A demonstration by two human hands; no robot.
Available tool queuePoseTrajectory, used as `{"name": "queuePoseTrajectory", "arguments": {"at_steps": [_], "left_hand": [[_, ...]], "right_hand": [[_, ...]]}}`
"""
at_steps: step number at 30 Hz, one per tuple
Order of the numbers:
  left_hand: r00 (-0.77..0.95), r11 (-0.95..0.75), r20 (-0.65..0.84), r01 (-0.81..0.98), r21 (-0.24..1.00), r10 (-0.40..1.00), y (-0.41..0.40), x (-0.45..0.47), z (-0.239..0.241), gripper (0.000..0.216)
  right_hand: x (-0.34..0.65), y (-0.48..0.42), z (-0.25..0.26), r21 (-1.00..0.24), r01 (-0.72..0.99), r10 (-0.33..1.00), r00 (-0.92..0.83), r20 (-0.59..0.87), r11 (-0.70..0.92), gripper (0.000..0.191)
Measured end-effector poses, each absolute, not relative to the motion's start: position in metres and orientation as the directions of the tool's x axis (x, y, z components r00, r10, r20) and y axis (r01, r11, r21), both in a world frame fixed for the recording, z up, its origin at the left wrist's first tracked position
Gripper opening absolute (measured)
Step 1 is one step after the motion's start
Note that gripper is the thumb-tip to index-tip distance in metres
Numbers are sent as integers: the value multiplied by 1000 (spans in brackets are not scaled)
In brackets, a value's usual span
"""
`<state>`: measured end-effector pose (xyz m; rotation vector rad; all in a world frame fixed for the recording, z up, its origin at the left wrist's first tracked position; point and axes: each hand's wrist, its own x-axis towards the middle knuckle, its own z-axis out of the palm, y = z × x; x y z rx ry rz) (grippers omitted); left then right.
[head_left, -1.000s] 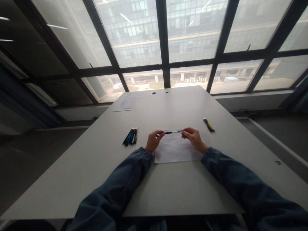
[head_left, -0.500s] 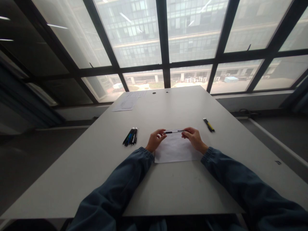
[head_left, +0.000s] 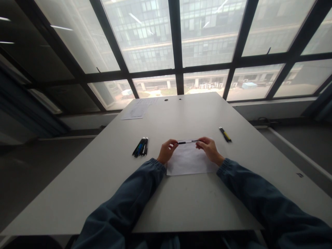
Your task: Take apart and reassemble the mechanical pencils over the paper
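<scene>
A thin pen (head_left: 187, 141) with a pale barrel and a dark end is held level above a white sheet of paper (head_left: 188, 162). My left hand (head_left: 167, 150) pinches its left end with the fingertips. My right hand (head_left: 209, 149) pinches its right end. Both hands hover just over the far edge of the sheet, near the middle of the grey table (head_left: 103, 180).
A bunch of several dark pens (head_left: 140, 147) lies to the left of my left hand. A yellow and black pen (head_left: 225, 134) lies to the right. Printed sheets (head_left: 138, 109) rest at the table's far left edge, below a wall of windows.
My left fingers loosened from the pen's end half a second ago and have closed on it again. The right hand and the pen stayed in place.
</scene>
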<state>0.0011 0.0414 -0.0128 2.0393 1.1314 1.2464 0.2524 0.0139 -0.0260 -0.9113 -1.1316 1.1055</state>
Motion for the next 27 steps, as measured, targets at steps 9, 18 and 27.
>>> {"name": "queuePoseTrajectory", "arguments": {"at_steps": [9,18,27], "left_hand": [[240,-515,456,419,748,857,42,0,-13,22],[273,-524,448,401,752,851,40,0,-9,29],[275,-493,414,377,784,868,41,-1,-10,31]], "right_hand": [[252,14,-25,-953,-207,975,61,214,222,27],[253,13,-25,-948,-217,973,47,227,232,28],[252,14,-26,-946,-228,973,47,225,229,28]]}}
